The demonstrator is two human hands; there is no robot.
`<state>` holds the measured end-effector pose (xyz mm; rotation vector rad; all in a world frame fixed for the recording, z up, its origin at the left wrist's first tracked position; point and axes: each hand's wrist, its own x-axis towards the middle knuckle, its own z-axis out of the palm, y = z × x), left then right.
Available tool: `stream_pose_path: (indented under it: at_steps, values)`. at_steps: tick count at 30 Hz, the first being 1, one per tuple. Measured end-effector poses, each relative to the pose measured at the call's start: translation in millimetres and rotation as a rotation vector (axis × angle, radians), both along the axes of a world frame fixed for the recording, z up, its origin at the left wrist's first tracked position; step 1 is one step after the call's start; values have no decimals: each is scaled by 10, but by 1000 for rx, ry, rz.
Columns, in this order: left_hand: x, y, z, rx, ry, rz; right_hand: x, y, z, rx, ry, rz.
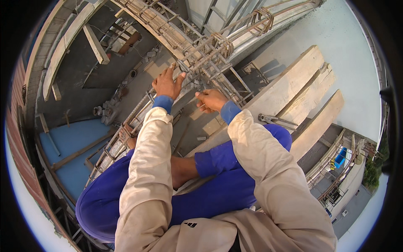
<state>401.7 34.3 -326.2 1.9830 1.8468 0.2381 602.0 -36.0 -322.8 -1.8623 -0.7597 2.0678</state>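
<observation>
My left hand point(167, 84) is open, with fingers apart and tips at the near left side of a rebar joint point(209, 56); whether they touch it I cannot tell. Just below the joint, my right hand point(211, 101) is closed, thumb and fingers pinched together; anything in them is too small to name. Steel bars and square stirrups cross at the joint, and more stirrups point(262, 21) bunch along the bars at upper right. A pair of pincers point(277, 120) lies on the wooden planks beside my right forearm.
Pale planks point(289, 82) lie at right with gaps between them. Another rebar cage point(111, 149) runs down to the lower left. Far below lie a floor with rubble point(111, 109) and a blue surface point(77, 140). A blue container point(341, 157) is at far right.
</observation>
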Motion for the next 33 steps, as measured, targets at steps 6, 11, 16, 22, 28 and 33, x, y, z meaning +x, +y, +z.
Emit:
stream_pose_path:
  at_steps: [6,11,16,22,28,33]
  values:
    - [0,16,196,-130,9,-27,1994,-630,1033,555,-956,731]
    - [1,-176,230,-24,-37,-37,2656,-1541,905,603,-1016,802]
    - [-22,-771,134,299,-274,27,2763,-1675,699,624,-1014,747]
    - [144,-1187,87,192,-324,24,2788,-1427,985,630,-901,886]
    - [318,-401,230,384,-215,-19,2069,-898,1034,488,-725,493]
    - [399,260,254,-41,105,-132,565,-468,608,604,-299,723]
